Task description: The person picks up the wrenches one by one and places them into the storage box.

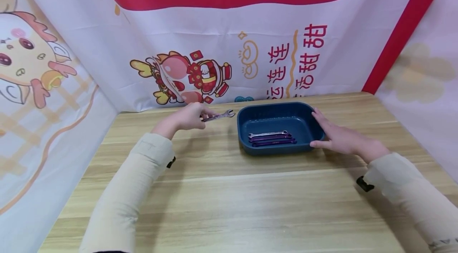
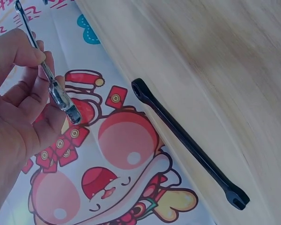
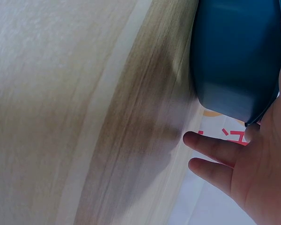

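Observation:
My left hand [image 1: 193,117] pinches a silver combination wrench [image 1: 225,114] between thumb and fingers, over the back of the table, left of the blue basin [image 1: 275,150]. In the left wrist view a black wrench [image 2: 189,143] lies on the table beside that hand; the head view does not show it. At the basin's right end, my right hand [image 1: 340,137] rests against the rim, thumb at the front corner and straight fingers toward the back. Inside the basin, a silver wrench [image 1: 268,134] lies alongside purple ones [image 1: 274,142], roughly parallel, near the front wall.
The wood-grain table [image 1: 229,205] stretches toward me in front of the basin. Along its back edge hangs a printed cloth [image 1: 200,26], and more cloth hangs at the left [image 1: 43,125] and right [image 1: 425,98] sides.

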Tool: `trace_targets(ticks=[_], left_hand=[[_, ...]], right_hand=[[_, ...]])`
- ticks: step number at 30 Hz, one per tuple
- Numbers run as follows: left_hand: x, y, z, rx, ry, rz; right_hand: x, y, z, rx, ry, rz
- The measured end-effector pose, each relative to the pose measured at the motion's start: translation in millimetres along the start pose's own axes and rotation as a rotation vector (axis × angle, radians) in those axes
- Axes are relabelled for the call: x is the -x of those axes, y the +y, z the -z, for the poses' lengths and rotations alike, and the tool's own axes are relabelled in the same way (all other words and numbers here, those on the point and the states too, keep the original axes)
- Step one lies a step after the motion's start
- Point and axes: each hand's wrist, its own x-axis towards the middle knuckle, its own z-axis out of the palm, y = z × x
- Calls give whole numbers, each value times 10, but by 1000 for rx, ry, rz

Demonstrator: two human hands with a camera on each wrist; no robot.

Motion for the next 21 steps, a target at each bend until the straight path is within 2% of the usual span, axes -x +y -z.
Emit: trace_targets(ticks=[10,15,21], left_hand=[[-133,174,-32,38,-24,-46],[-209,276,-67,16,-39,-102],[-271,373,-114,2,-60,-127]], right_hand=[[8,-5,19,-4,4,1],[5,-2,17,-11,1,1],[-7,18,-1,-18,-5,-3]])
